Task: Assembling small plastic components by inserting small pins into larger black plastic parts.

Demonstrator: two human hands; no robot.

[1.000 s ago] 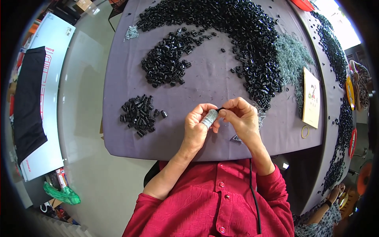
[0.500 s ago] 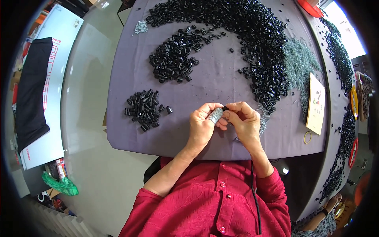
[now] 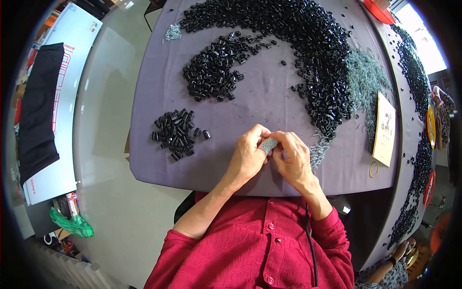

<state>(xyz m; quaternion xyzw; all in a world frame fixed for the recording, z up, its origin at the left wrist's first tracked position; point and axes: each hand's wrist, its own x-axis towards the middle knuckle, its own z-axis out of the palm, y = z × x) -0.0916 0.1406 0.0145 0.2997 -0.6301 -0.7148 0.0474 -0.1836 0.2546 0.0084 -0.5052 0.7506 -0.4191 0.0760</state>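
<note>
My left hand (image 3: 244, 156) and my right hand (image 3: 294, 164) meet over the front of the table, fingers curled and fingertips pressed together. A grey speckled wrap (image 3: 267, 145) covers my left thumb, between the two hands. Whatever they pinch is hidden behind the fingers. Just right of my right hand lies a small heap of grey screw-like pins (image 3: 318, 153). To the left of my left hand sits a small pile of short black plastic cylinders (image 3: 174, 135), with a larger pile of them (image 3: 209, 72) farther back.
A broad band of black cylinders (image 3: 320, 62) curves across the far side and down the right. Beside it are a spread of grey pins (image 3: 363, 72), a yellow booklet (image 3: 384, 127) and a rubber band (image 3: 374, 169). Another person's hand (image 3: 402, 250) shows at lower right, beside a second table.
Half a second ago a black cylinder showed between my fingertips; now it is out of sight. My right hand has turned and moved slightly left, its fingers closing over my left hand's fingertips.
</note>
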